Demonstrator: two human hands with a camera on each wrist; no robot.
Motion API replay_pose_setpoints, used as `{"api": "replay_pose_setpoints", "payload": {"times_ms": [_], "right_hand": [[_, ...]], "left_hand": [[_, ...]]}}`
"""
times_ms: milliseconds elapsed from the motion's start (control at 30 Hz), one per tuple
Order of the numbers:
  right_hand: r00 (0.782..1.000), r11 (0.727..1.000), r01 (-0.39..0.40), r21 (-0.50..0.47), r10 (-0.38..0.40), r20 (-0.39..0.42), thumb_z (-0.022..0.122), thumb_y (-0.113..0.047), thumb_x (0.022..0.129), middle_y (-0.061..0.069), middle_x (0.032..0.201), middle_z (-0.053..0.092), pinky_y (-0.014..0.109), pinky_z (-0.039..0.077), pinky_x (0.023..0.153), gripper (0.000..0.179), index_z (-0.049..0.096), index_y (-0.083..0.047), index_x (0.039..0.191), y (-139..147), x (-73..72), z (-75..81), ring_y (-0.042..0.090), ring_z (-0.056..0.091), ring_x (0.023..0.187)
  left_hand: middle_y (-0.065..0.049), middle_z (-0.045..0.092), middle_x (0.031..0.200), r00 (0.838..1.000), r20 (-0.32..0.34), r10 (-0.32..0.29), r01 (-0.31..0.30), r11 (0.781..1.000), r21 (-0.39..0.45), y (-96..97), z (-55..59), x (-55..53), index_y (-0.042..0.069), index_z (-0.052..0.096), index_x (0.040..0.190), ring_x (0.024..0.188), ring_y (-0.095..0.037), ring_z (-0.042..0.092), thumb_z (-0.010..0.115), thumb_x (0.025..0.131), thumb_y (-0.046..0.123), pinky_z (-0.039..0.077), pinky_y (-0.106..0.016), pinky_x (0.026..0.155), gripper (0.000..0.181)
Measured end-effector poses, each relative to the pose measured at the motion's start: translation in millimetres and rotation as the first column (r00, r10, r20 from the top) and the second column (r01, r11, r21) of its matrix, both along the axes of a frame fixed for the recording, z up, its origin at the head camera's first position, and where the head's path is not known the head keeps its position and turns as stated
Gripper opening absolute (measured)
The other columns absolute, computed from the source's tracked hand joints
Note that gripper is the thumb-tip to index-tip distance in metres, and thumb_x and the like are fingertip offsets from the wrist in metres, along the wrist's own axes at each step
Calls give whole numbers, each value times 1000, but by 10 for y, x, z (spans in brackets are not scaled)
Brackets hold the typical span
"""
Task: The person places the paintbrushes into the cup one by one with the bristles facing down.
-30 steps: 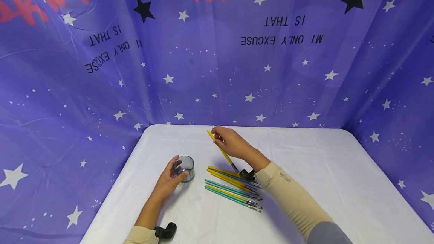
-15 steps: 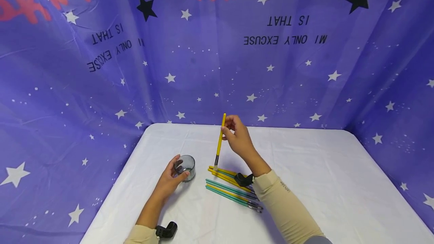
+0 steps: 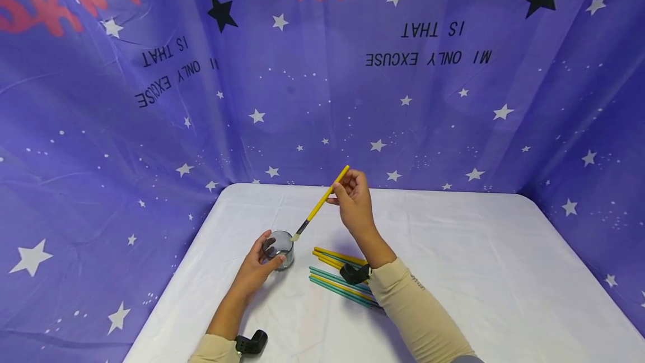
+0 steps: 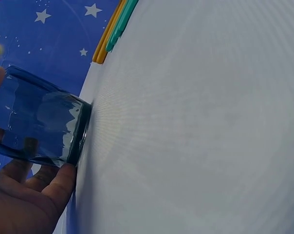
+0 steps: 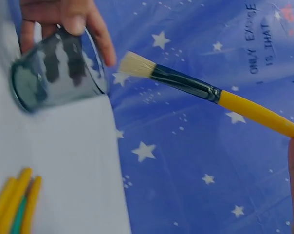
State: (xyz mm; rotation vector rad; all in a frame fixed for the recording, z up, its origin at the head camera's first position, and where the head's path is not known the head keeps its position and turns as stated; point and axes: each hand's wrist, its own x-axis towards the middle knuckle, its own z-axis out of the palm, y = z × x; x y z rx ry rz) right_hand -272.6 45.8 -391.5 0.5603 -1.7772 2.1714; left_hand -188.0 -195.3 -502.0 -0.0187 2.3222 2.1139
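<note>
In the head view my left hand [image 3: 256, 268] grips a clear grey drinking glass [image 3: 280, 246] standing on the table, fingers behind it and thumb at the near side. The left wrist view shows the same glass [image 4: 45, 117] with fingers curled under its side. My right hand [image 3: 356, 203] pinches a yellow-handled paintbrush [image 3: 322, 203] near the handle's end, tilted with its bristles down toward the glass. Pale, flat bristles [image 5: 136, 65] are close to the glass rim in the right wrist view, outside the opening.
Several yellow and green paintbrushes [image 3: 337, 284] lie in a loose row on the white table [image 3: 463, 273], partly hidden by the right wrist camera [image 3: 354, 273]. A purple star-patterned curtain [image 3: 322, 99] surrounds the table's back and sides.
My right hand has lifted the yellow paintbrush off the pile and swung its bristles leftward to the glass. The left hand keeps its hold on the glass, nearly still.
</note>
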Motion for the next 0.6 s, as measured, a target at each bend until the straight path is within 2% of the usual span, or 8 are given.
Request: {"api": "replay_pose_setpoints", "payload": {"times_ms": [167, 267, 500, 600], "right_hand": [[998, 1000, -13, -26, 15, 54, 55, 0, 100, 12, 102, 53, 44, 58, 76, 22, 41, 0, 118, -166, 37, -138, 19, 60, 88], [994, 1000, -28, -2, 28, 104, 55, 0, 100, 11, 102, 53, 42, 58, 77, 22, 42, 0, 118, -262, 64, -245, 18, 61, 89], [981, 991, -95, 91, 77, 178, 53, 4, 99, 15, 104, 53, 51, 55, 81, 25, 41, 4, 121, -436, 91, -481, 23, 63, 91], [977, 986, -100, 130, 73, 201, 54, 2, 100, 15, 105, 54, 48, 56, 81, 23, 43, 2, 120, -484, 98, -540, 24, 64, 93]], "left_hand": [[-22, 36, 153, 1000, 6, 6, -6, 1000, -3, -2, -8, -6, 10, 29, 154, 141, -40, 33, 71, 89, 5, 29, -50, 111, 78], [-22, 37, 153, 1000, 9, 7, -7, 1000, -11, -1, -8, -10, 10, 30, 154, 141, -40, 34, 72, 89, 6, 30, -50, 111, 78], [-21, 37, 153, 1000, 15, 9, -9, 1000, -20, 5, 10, -4, 11, 29, 154, 141, -40, 33, 74, 88, 11, 32, -53, 110, 80], [-21, 37, 153, 1000, 18, 11, -11, 1000, -17, 2, 12, -4, 11, 29, 154, 141, -41, 33, 74, 88, 11, 32, -54, 110, 80]]}}
